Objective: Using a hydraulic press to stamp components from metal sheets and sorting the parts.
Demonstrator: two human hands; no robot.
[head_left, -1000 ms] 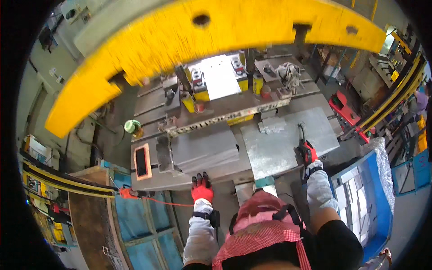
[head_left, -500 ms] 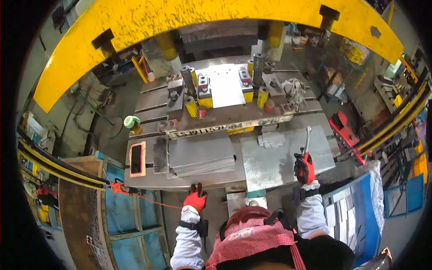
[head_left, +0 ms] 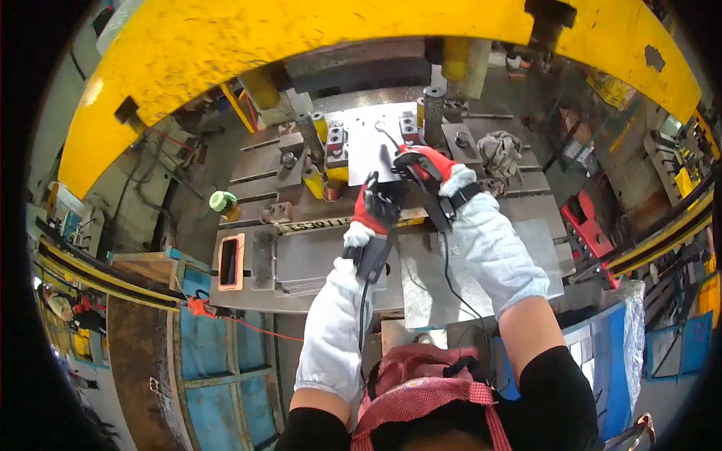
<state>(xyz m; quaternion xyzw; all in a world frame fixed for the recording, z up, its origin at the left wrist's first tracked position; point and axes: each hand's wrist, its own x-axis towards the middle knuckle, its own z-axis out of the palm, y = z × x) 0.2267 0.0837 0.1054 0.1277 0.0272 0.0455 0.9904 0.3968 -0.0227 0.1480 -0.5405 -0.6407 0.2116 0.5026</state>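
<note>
My right hand (head_left: 427,167), in a red and black glove, is closed round a slim metal wrench (head_left: 389,137). The wrench's head lies over a bright metal sheet (head_left: 366,154) on the die between the press's posts. At the sheet's near edge is my left hand (head_left: 378,206), gloved alike, its fingers apart and holding nothing I can see. Whether it touches the sheet I cannot tell. Below the left forearm is a stack of grey metal sheets (head_left: 312,259).
A yellow press beam (head_left: 338,19) arches overhead. Yellow-and-dark guide posts (head_left: 432,116) flank the die. A flat metal plate (head_left: 429,289) lies at the near right, a phone-like dark slab (head_left: 230,259) at the left. A green-capped bottle (head_left: 222,201) and grey rag (head_left: 500,152) stand aside.
Both hands have moved forward to the die, the left from the table's front edge and the right from over the flat plate. The wrench has swung leftward over the bright sheet.
</note>
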